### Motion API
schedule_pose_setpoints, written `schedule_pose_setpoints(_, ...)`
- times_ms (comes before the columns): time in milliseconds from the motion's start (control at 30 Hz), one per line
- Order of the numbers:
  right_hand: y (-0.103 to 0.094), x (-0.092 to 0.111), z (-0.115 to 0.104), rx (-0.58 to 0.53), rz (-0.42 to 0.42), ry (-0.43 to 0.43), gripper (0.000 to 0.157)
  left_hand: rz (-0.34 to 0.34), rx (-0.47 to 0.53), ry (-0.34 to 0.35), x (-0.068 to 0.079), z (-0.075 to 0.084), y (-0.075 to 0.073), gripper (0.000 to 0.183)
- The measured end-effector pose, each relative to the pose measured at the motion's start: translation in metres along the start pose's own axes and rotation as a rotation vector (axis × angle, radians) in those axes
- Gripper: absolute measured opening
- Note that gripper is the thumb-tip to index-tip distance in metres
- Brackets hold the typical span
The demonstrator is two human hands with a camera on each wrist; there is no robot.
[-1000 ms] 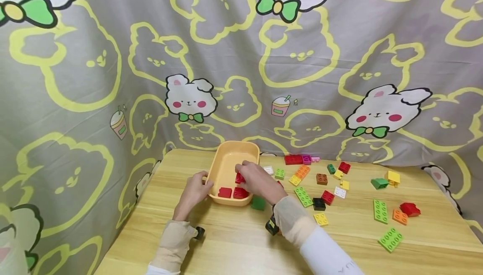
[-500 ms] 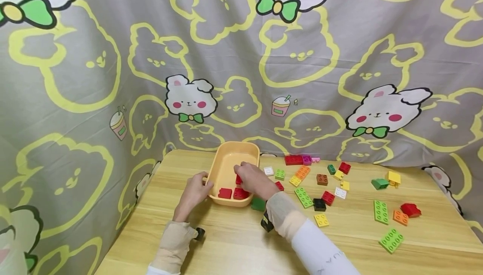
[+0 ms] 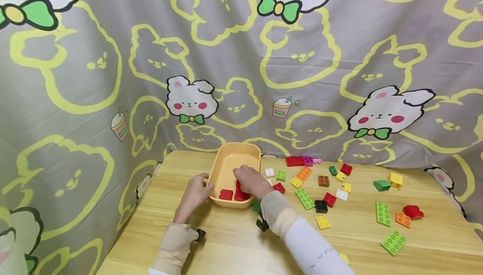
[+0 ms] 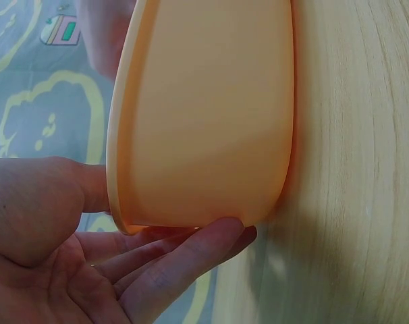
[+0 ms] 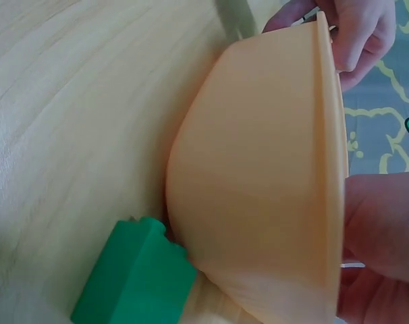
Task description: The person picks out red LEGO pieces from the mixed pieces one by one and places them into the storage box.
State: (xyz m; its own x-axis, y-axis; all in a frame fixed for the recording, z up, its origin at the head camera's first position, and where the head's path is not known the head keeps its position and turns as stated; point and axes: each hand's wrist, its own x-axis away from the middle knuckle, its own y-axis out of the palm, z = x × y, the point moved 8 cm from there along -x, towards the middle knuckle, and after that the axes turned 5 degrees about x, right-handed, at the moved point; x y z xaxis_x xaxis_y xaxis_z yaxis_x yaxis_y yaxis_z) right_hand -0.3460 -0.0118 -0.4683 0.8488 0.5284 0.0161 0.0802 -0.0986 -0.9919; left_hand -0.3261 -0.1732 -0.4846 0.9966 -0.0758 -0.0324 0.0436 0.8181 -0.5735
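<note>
My left hand grips the near left rim of a yellow-orange plastic tray. In the left wrist view the thumb of that hand lies over the rim, with the fingers against the outer wall. My right hand reaches into the tray from the right, its fingers pinching a red toy brick they partly cover. Two more red bricks, one on the left and one under the hand, lie at the tray's near end. The right wrist view shows mostly the tray's outside, hiding those fingertips.
A green brick stands right beside the tray's near right side. Several loose bricks spread over the table to the right, among them a black one, a brown one and a lime one. A patterned curtain hangs behind.
My right hand has edged slightly left and down inside the tray, with its wrist and forearm swinging left. The left hand stays at the rim.
</note>
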Motion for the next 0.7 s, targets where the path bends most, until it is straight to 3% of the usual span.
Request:
schedule_pose_setpoints(433,0.001,-0.001,0.005,-0.084,-0.036,0.022,0.015,0.003,0.005,-0.014,-0.001,-0.001,0.0,0.03)
schedule_pose_setpoints(700,-0.032,0.014,0.005,-0.082,0.095,-0.052,0.024,0.011,-0.004,-0.011,-0.002,-0.002,-0.001,0.029)
